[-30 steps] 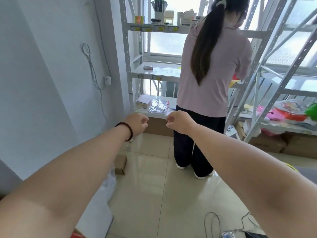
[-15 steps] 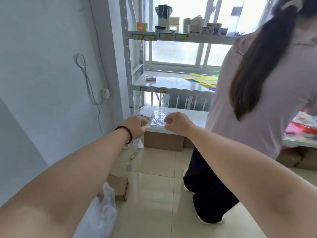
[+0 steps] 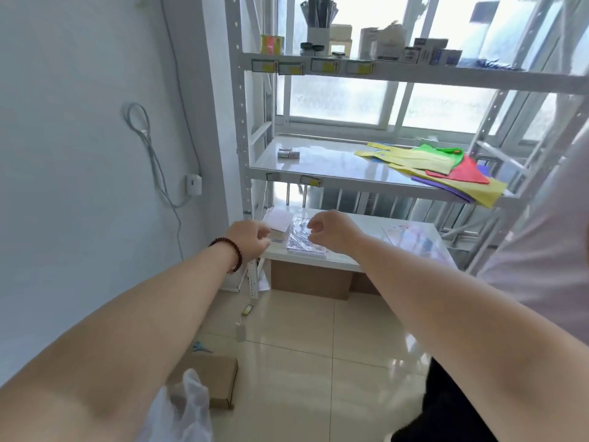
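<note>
My left hand (image 3: 250, 239), with a dark bead bracelet on its wrist, and my right hand (image 3: 331, 232) reach out side by side over the lowest shelf (image 3: 357, 266) of a white metal rack. Both hands hold nothing, and their fingers are loosely curled and slightly parted. Between and just under the fingertips lies a stack of clear-wrapped printed packets (image 3: 302, 245). A stack of paper pads (image 3: 278, 222) sits to its left, by my left hand. Neither hand plainly touches either stack.
A person in a pale shirt (image 3: 541, 250) and dark trousers stands close on the right. The middle shelf holds coloured bags (image 3: 446, 167) and a small box (image 3: 288, 153). A cardboard box (image 3: 213, 378), a white plastic bag (image 3: 185, 409) and scissors (image 3: 200, 347) lie on the floor.
I have moved closer to the rack and both hands now reach over the lowest shelf. Their fists have loosened. The other person has shifted off to the right edge.
</note>
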